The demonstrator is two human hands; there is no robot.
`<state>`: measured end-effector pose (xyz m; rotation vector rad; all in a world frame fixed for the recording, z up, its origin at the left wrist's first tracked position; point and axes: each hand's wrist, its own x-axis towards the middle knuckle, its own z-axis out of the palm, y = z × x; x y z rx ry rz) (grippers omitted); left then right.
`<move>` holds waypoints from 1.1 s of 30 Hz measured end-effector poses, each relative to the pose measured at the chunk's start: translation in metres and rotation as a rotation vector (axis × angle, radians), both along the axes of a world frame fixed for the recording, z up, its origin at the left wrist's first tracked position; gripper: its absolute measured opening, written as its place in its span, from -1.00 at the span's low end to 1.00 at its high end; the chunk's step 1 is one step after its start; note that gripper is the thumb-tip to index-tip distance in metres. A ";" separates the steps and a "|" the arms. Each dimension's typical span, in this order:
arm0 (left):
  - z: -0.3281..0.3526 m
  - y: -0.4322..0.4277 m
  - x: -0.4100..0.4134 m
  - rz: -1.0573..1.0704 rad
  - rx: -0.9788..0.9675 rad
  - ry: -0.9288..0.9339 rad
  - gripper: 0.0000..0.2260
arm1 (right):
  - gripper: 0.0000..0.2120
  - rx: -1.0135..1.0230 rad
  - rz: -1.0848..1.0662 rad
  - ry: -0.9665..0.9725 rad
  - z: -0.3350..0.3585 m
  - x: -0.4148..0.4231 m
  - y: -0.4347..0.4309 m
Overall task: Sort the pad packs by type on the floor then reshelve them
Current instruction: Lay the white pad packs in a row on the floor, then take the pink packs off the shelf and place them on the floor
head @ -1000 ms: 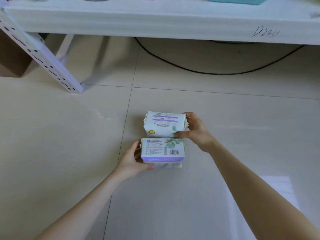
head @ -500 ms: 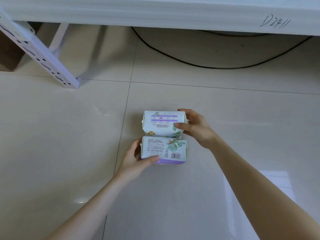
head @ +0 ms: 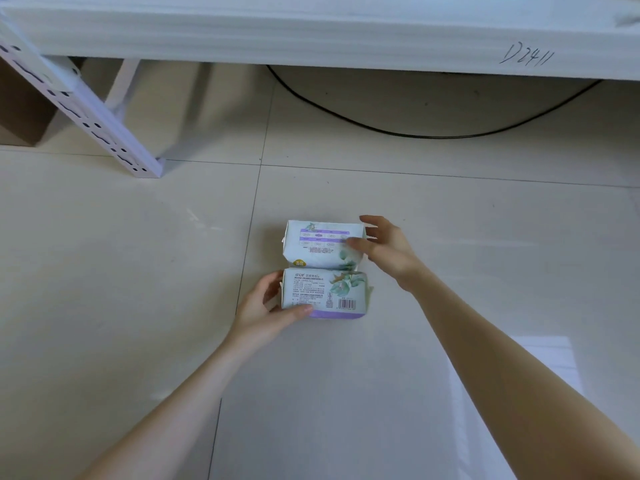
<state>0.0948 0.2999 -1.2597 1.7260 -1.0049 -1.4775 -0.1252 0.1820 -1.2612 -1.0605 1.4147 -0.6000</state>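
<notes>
Two white pad packs with purple print and green leaf art lie side by side on the tiled floor. The far pack (head: 320,244) lies behind the near pack (head: 322,293), their long sides touching. My left hand (head: 265,308) grips the near pack's left end, thumb along its front edge. My right hand (head: 384,249) is at the far pack's right end; the thumb rests on its top and the fingers are spread and lifting off.
A white shelf board (head: 311,32) marked D2411 runs across the top, with a perforated white upright (head: 83,109) slanting down at the left. A black cable (head: 433,131) loops on the floor under the shelf. A brown box (head: 20,109) stands at far left.
The near pack has been lowered flat on the floor in front of the far one. My right hand's fingers have loosened and spread at the far pack's end.
</notes>
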 end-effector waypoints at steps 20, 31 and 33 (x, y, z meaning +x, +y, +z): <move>0.285 0.067 0.020 -0.731 -0.143 -1.291 -0.45 | -0.29 -0.404 0.633 1.169 0.278 -0.017 0.125; 0.544 0.061 0.014 -0.722 -0.238 -1.356 -0.46 | -0.31 -0.406 0.508 1.166 0.539 -0.013 0.163; 0.586 0.057 0.013 -0.731 -0.284 -1.386 -0.46 | -0.30 -0.433 0.475 1.183 0.580 -0.013 0.167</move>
